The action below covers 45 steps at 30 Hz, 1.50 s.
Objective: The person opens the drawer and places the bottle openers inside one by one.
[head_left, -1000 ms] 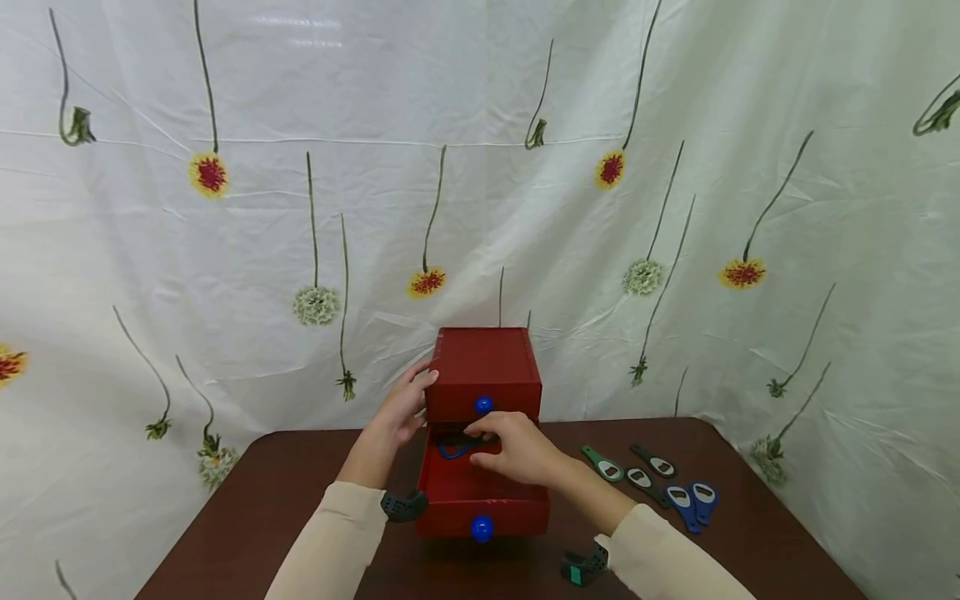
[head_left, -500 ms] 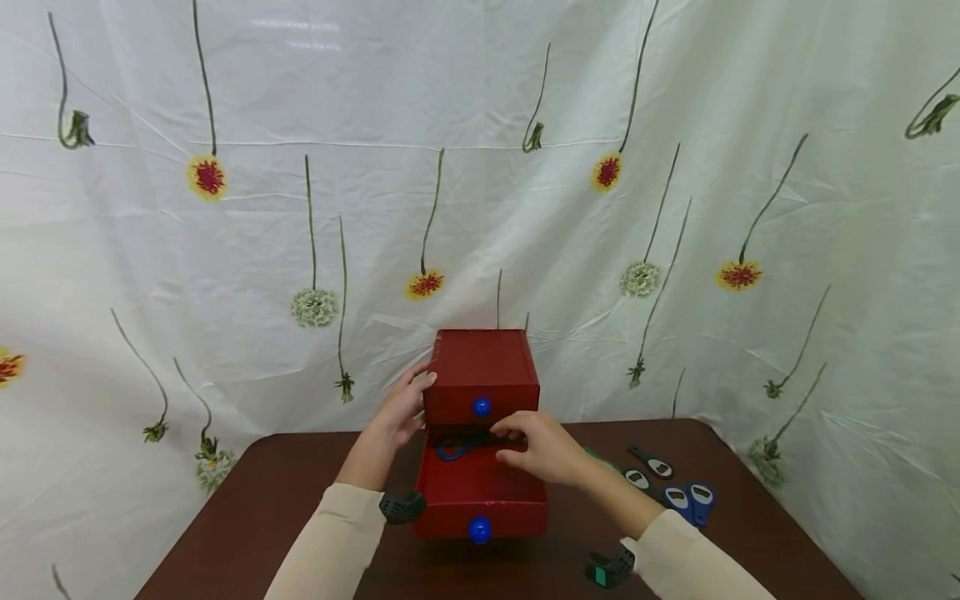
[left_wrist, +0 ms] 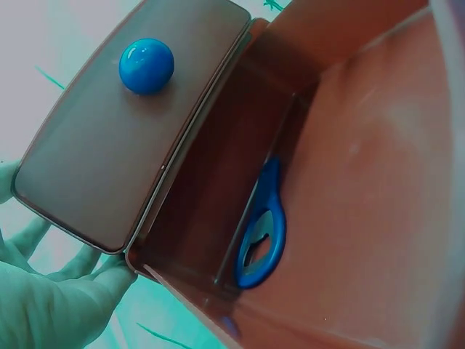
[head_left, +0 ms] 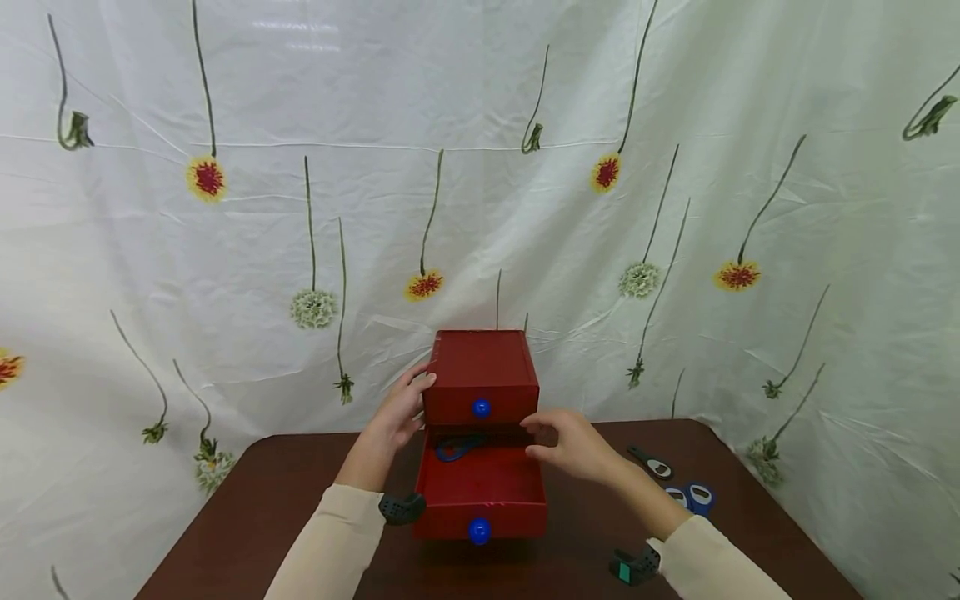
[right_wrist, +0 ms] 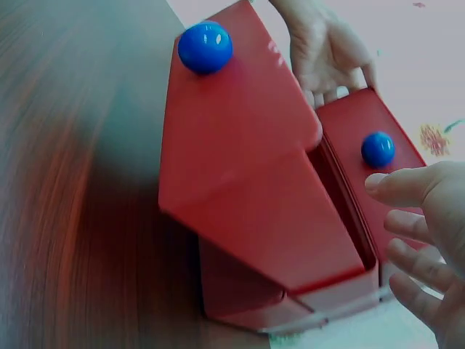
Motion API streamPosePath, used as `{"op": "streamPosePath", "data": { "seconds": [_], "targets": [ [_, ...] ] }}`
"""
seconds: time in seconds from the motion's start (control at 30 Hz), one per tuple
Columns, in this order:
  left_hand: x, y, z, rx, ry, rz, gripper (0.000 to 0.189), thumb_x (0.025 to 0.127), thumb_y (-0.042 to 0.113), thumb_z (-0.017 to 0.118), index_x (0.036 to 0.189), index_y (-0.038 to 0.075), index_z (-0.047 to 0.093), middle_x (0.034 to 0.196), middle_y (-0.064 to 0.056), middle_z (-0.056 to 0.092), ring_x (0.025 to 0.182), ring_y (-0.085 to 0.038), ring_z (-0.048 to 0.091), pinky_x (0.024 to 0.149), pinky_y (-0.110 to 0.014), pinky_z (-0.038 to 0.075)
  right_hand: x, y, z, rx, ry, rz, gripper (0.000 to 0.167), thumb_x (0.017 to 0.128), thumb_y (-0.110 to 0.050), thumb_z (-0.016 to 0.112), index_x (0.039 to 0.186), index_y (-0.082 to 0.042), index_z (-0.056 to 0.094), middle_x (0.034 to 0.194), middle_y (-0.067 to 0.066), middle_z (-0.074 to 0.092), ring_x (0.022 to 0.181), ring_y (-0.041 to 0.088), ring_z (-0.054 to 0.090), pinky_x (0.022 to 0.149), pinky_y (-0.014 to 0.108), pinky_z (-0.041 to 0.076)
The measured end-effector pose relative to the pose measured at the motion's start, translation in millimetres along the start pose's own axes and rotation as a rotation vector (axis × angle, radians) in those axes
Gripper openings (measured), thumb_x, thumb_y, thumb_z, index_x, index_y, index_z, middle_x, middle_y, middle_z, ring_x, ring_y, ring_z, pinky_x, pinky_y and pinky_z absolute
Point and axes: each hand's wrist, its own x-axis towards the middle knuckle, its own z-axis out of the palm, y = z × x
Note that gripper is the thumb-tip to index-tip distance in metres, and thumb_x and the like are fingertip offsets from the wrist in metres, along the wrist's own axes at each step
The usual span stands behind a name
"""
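Observation:
A small red two-drawer cabinet (head_left: pixel 483 358) stands on the table, its lower drawer (head_left: pixel 446 522) pulled out and its upper drawer pushed in. My left hand (head_left: pixel 396 418) rests against the cabinet's left side with fingers extended and thumb apart. Deep inside the lower drawer, near the back left, lies a blue-rimmed bottle opener (left_wrist: pixel 270 190) with a metal insert. My right hand (head_left: pixel 572 446), empty and with loosely bent fingers, hovers by the right edge of the open drawer. Both drawers carry a round blue knob (right_wrist: pixel 205 47).
On the right of the dark brown table (head_left: pixel 300 500) lie a black bottle opener (head_left: pixel 657 467) and blue bottle openers (head_left: pixel 701 497), partly behind my right forearm. A white flowered cloth (head_left: pixel 570 233) hangs behind the table.
My right hand has moved right, from over the bottle opener in the lower drawer to the drawer's right edge. The left hand has stayed on the cabinet's side.

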Motion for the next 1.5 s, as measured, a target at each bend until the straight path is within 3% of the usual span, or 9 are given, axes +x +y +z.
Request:
{"op": "streamPosePath", "data": {
  "seconds": [0.4, 0.77, 1.1, 1.3, 1.5],
  "targets": [
    [1.0, -0.6, -0.5, -0.011, 0.005, -0.003, 0.057, 0.11, 0.027, 0.052, 0.162, 0.018, 0.03, 0.154, -0.019, 0.044, 0.138, -0.039, 0.046, 0.108, -0.054, 0.037, -27.8, 42.7, -21.8, -0.007, 0.054, 0.028, 0.037, 0.094, -0.014, 0.079, 0.129, -0.004, 0.07, 0.118, 0.007, 0.072, 0.107, 0.031, 0.066, 0.089, 0.049, 0.054],
    [0.4, 1.1, 0.8, 0.001, 0.001, -0.002, 0.057, 0.11, 0.028, 0.053, 0.162, 0.019, 0.031, 0.155, -0.019, 0.044, 0.137, -0.038, 0.047, 0.105, -0.051, 0.039, -42.7, 87.9, -27.1, -0.01, 0.102, 0.142, 0.038, 0.094, -0.017, 0.079, 0.127, -0.003, 0.07, 0.118, 0.014, 0.071, 0.103, 0.03, 0.069, 0.083, 0.046, 0.056],
    [-0.1, 0.2, 0.2, 0.006, 0.007, 0.001, 0.056, 0.11, 0.028, 0.053, 0.161, 0.019, 0.033, 0.153, -0.019, 0.046, 0.135, -0.038, 0.048, 0.103, -0.05, 0.041, -47.2, 107.0, -22.4, 0.026, 0.119, 0.264, 0.036, 0.093, -0.014, 0.08, 0.126, -0.003, 0.07, 0.118, 0.019, 0.07, 0.104, 0.038, 0.068, 0.079, 0.049, 0.056],
    [0.1, -0.5, -0.7, 0.003, 0.003, 0.009, 0.056, 0.11, 0.028, 0.054, 0.161, 0.018, 0.033, 0.153, -0.02, 0.046, 0.135, -0.039, 0.049, 0.104, -0.052, 0.041, -46.3, 116.1, -14.6, 0.032, 0.109, 0.287, 0.036, 0.092, -0.011, 0.081, 0.125, 0.0, 0.07, 0.117, 0.022, 0.069, 0.099, 0.033, 0.069, 0.074, 0.043, 0.057],
    [1.2, -1.0, -1.2, -0.005, -0.002, 0.001, 0.057, 0.11, 0.028, 0.053, 0.162, 0.019, 0.031, 0.154, -0.018, 0.045, 0.136, -0.037, 0.048, 0.106, -0.052, 0.038, -45.5, 122.3, -7.9, 0.025, 0.13, 0.343, 0.037, 0.09, -0.008, 0.081, 0.124, 0.001, 0.07, 0.117, 0.022, 0.069, 0.1, 0.035, 0.069, 0.075, 0.046, 0.057]
  ]
}}
